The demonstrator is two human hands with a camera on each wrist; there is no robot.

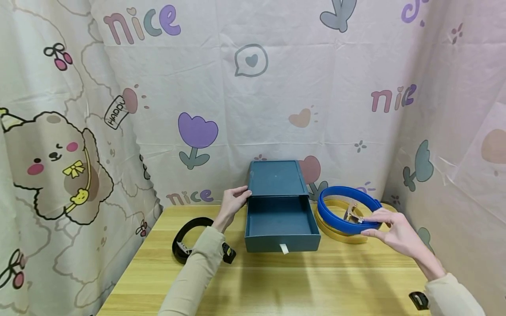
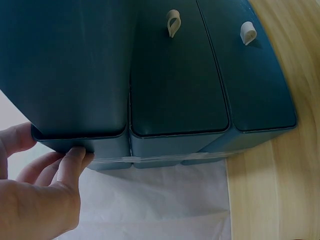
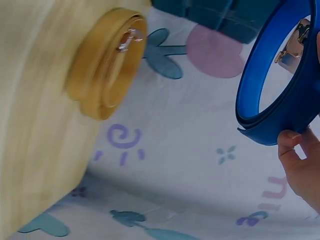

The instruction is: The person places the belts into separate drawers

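Blue belt (image 1: 345, 229) pinched, right hand (image 1: 390, 231); opened box (image 1: 262, 245) gripped, left hand (image 1: 231, 204); yellow belt (image 1: 343, 238), black belt (image 1: 178, 234) likely pending.

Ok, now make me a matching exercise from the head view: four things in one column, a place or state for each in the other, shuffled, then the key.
1. blue belt
2. yellow belt
3. black belt
4. top drawer

a. on the table, left of the teal box
b. pulled open
c. on the table, right of the teal box
d. held in the right grip

Pairs: 1-d, 2-c, 3-a, 4-b
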